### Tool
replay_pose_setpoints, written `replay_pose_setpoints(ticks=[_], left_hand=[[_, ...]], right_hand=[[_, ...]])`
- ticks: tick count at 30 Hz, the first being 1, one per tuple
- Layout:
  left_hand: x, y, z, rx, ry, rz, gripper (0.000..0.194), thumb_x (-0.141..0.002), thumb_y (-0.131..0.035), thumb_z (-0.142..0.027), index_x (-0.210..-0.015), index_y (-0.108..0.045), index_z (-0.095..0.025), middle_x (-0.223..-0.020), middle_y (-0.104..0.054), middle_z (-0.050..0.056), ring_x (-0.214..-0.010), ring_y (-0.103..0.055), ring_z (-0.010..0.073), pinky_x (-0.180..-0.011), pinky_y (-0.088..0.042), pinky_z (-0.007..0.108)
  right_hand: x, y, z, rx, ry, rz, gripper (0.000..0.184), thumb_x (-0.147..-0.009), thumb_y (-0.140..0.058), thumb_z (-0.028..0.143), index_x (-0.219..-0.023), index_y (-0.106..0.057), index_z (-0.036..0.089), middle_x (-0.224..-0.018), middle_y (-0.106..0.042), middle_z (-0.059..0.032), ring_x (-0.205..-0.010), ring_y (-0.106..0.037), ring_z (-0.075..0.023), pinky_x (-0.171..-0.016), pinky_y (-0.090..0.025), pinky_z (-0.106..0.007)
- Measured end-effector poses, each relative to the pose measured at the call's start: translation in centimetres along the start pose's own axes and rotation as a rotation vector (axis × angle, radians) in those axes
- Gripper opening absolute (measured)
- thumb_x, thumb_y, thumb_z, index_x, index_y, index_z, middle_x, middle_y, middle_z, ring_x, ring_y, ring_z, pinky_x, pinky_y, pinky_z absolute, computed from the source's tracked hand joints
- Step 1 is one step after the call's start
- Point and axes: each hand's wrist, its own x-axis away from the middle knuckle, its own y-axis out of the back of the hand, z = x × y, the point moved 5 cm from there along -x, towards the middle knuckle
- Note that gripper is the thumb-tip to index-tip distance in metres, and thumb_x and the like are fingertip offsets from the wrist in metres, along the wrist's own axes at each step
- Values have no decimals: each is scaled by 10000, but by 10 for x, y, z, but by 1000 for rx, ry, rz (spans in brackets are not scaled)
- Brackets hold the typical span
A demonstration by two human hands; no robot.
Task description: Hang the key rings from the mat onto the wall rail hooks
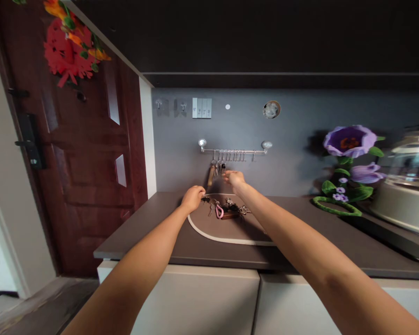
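Observation:
A clear hook rail (233, 151) on the grey back wall carries several keys and a tan key fob (211, 175) at its left part. My right hand (234, 180) is raised just under the rail, fingers pinched at a black-headed key (223, 166) among the hanging ones. Over the back left edge of the mat (209, 235) my left hand (193, 197) has its fingers curled together, beside a black key (206, 199); what they hold, if anything, is hidden. More keys lie piled on the mat, with a pink loop (219, 211) and a brown key case (230, 216).
Purple fabric flowers (349, 142) and a clear-domed appliance (408, 181) stand on the counter (153, 232) at right. A dark cabinet (265, 42) overhangs it. A red-brown door (91, 186) is at left. Two small clear hooks and a pale label card (201, 108) are on the wall.

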Motion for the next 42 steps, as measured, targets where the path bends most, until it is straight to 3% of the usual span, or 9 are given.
replay_pose_setpoints(ticks=[7, 13, 19, 28, 42], left_hand=[[2, -3, 2, -58, 10, 57, 196, -795, -466, -172, -886, -639, -169, -905, -601, 62, -851, -537, 155, -773, -397, 253], [3, -10, 9, -155, 10, 128, 225, -798, -476, -201, -951, -640, -187, -950, -585, 66, -903, -532, 169, -792, -395, 254], [2, -19, 13, -281, 2, 210, 263, -814, -454, -245, -1010, -625, -209, -970, -576, 72, -948, -515, 183, -833, -385, 264], [-3, -31, 23, -333, 6, 275, 303, -822, -433, -240, -1071, -606, -227, -1008, -564, 90, -988, -490, 205, -872, -359, 295], [-1, -16, 12, -335, -74, 286, 231, -775, -533, -284, -950, -651, -190, -934, -601, 98, -920, -525, 217, -806, -383, 287]], right_hand=[[30, -2, -22, 136, 45, 154, 168, -669, -507, 88, -820, -569, 125, -798, -638, -48, -598, -536, -66, -555, -409, -169], [45, 1, -30, 534, 294, 172, 195, -713, -528, 182, -880, -620, 140, -842, -656, -53, -727, -573, -112, -712, -428, -226], [51, -5, -25, 824, 515, 235, 220, -762, -474, 163, -920, -626, 147, -921, -654, -70, -848, -584, -141, -804, -406, -239], [47, -14, -30, 884, 546, 269, 219, -772, -464, 145, -914, -630, 162, -916, -654, -67, -848, -583, -151, -784, -404, -228], [56, -17, -25, 901, 578, 301, 214, -768, -479, 143, -919, -630, 157, -934, -648, -74, -867, -574, -168, -788, -394, -246]])
